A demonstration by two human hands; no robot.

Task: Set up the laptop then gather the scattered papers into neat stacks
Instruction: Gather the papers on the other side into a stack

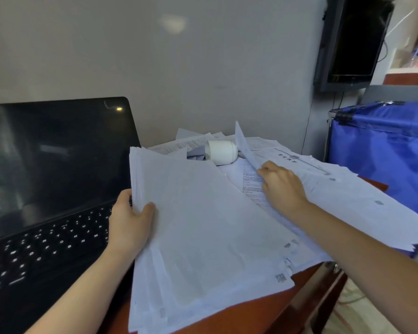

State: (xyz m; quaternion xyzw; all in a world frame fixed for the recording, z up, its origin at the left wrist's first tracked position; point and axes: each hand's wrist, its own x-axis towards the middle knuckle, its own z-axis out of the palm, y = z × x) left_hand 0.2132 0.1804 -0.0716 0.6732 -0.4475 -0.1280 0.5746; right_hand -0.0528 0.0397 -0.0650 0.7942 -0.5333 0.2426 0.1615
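Laptop (46, 189): open, screen dark, at left on red-brown desk (251, 309).
Stack of papers (203, 237): tilted, just right of the keyboard; gripped at its left edge by left hand (130, 225), thumb on top, fingers beneath.
Raised sheet (245, 145): pinched near its lower edge by right hand (282, 186), fingers curled.
Scattered papers (336, 189): spread over the desk's right side.
White jar (221, 151): on its side among the far sheets, contents unseen.
Blue fabric bin (384, 153): right of desk, inside hidden.
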